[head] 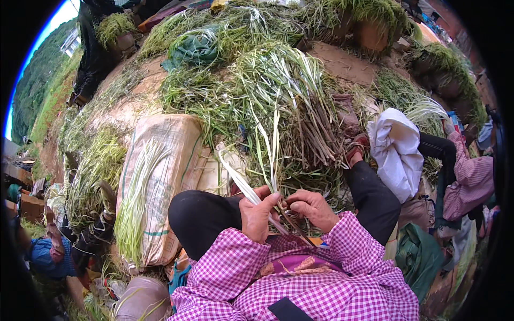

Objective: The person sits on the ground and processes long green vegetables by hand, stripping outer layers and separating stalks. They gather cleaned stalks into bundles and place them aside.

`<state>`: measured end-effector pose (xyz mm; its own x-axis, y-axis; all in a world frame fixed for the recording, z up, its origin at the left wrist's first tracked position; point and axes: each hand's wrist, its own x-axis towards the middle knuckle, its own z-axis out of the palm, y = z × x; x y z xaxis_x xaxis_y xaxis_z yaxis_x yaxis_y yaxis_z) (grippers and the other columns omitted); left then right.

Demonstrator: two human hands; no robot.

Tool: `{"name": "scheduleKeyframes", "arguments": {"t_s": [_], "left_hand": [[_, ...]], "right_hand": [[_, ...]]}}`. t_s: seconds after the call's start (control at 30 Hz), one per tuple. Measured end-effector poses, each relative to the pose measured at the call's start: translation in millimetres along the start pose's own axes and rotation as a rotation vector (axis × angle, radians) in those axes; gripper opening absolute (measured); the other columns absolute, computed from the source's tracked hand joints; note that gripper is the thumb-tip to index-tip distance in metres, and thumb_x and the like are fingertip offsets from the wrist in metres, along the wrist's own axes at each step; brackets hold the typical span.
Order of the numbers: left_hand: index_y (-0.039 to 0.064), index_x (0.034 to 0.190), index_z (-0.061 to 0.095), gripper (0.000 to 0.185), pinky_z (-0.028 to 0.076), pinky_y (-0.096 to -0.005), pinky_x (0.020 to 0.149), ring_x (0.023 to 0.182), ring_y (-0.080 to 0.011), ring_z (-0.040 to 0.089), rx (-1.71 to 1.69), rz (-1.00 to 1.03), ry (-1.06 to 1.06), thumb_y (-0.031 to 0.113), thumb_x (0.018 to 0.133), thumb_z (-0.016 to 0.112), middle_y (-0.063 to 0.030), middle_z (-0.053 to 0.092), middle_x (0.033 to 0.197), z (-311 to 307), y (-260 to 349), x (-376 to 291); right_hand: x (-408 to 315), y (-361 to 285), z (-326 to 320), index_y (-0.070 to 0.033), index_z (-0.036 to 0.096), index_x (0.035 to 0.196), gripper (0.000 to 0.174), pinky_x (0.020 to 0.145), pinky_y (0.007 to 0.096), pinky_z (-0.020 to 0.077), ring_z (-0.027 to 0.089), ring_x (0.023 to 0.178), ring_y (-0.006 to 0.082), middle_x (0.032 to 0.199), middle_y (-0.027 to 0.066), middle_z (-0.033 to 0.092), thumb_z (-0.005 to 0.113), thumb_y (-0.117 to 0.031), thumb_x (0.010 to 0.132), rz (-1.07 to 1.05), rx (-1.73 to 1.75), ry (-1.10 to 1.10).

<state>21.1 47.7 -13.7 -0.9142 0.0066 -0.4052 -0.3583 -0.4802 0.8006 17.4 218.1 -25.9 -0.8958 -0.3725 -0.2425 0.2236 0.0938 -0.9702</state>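
Note:
My left hand (258,212) is closed around a few peeled white stalks (237,176), which slant up and to the left. Its thumb also rests against a leafy green-and-white stalk (274,156) standing between my two hands. With bent fingers, my right hand (315,206) pinches the same stalk at its brown lower part (295,224). The exact fingertip contact is partly hidden. Before me lies a large heap of leafy stalks (281,76), their brown stem ends (317,132) turned to the right. To the left, a bunch of peeled pale stalks (138,200) rests on a woven sack (176,148).
Loose green leaves (200,92) litter the ground around a dark green cloth (192,52). Beside my right knee sit a white bag (395,148) and a green bag (417,252). One person in a checked sleeve (470,180) holds stalks at right; another person (52,252) is at left.

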Motion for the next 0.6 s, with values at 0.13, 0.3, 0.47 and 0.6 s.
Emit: {"name": "scheduleKeyframes", "arguments": {"t_s": [0.13, 0.3, 0.47, 0.6], "left_hand": [[-0.006, 0.096, 0.059, 0.017, 0.044, -0.0206, 0.04, 0.05, -0.0123, 0.058, 0.056, -0.005, -0.042, 0.006, 0.084, 0.062, -0.0107, 0.065, 0.075, -0.1, -3.9, 0.9], [-0.006, 0.095, 0.059, 0.017, 0.049, -0.0242, 0.046, 0.059, -0.0144, 0.062, 0.019, 0.004, -0.04, 0.006, 0.084, 0.063, -0.0097, 0.065, 0.077, -1.8, -7.9, 6.5], [-0.008, 0.096, 0.06, 0.02, 0.05, -0.0229, 0.049, 0.06, -0.0118, 0.06, -0.066, 0.122, 0.124, 0.007, 0.084, 0.063, -0.0087, 0.065, 0.077, -0.9, -9.2, 8.7], [-0.002, 0.091, 0.057, 0.009, 0.05, -0.0264, 0.045, 0.051, -0.0167, 0.059, -0.255, 0.197, 0.217, 0.005, 0.086, 0.059, -0.0165, 0.066, 0.078, -8.6, 3.2, 11.5]], "right_hand": [[22.9, -5.1, 10.5, 0.002, 0.063, 0.097, 0.019, 0.058, 0.0218, 0.0468, 0.056, 0.065, 0.0085, 0.075, 0.0014, 0.06, 0.06, -0.014, 0.088, -0.03, 0.472, 0.141], [38.5, -7.6, 25.7, -0.002, 0.062, 0.086, 0.005, 0.054, 0.0208, 0.0445, 0.053, 0.06, 0.0067, 0.073, 0.0006, 0.061, 0.061, -0.006, 0.084, 0.016, 0.611, 0.267], [40.6, 7.0, 25.6, -0.003, 0.06, 0.086, 0.001, 0.057, 0.0233, 0.0483, 0.057, 0.063, 0.0096, 0.075, 0.0022, 0.062, 0.059, -0.004, 0.085, -0.034, 0.696, 0.395], [30.1, 38.8, -7.9, -0.003, 0.059, 0.083, 0.003, 0.058, 0.0259, 0.0498, 0.058, 0.061, 0.0122, 0.073, 0.004, 0.062, 0.058, -0.004, 0.085, 0.003, 0.635, 0.531]]}}
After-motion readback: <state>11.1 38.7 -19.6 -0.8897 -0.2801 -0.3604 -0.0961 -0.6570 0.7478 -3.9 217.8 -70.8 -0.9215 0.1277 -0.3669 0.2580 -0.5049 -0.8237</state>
